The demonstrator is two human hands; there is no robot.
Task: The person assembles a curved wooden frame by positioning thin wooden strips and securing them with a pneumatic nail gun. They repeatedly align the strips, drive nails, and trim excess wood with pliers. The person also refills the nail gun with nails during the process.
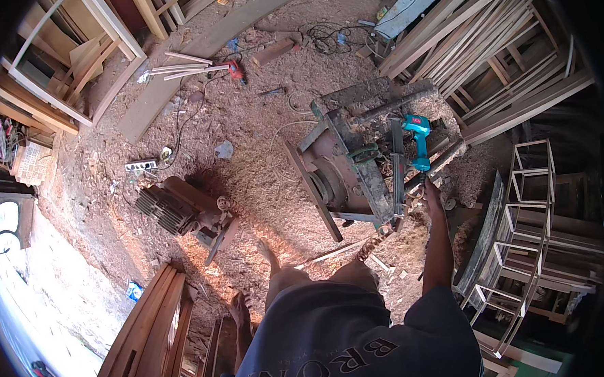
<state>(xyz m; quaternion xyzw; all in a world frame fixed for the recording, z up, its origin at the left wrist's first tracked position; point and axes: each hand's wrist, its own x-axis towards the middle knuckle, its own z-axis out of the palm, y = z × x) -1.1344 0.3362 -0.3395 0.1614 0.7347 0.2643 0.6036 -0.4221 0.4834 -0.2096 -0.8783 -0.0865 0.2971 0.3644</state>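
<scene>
My right arm reaches forward to a dusty machine table (354,138). There my right hand (431,194) has its fingers together at the table's right edge, just below a teal nail gun (419,141). Whatever those fingers close on is too small to make out. A long dark magazine or bar (397,159) runs beside the nail gun. My left hand (240,306) hangs low beside my body, fingers loosely apart, holding nothing I can see. An orange coiled hose (373,245) lies by my right knee, near the machine's front corner.
A motor (173,205) sits on the shaving-covered floor at left. Stacked boards (142,333) stand at lower left, timber strips (493,49) at upper right, and a slim wooden frame (516,232) at right. A power strip (141,166) and red tool (235,70) lie with cords on the floor.
</scene>
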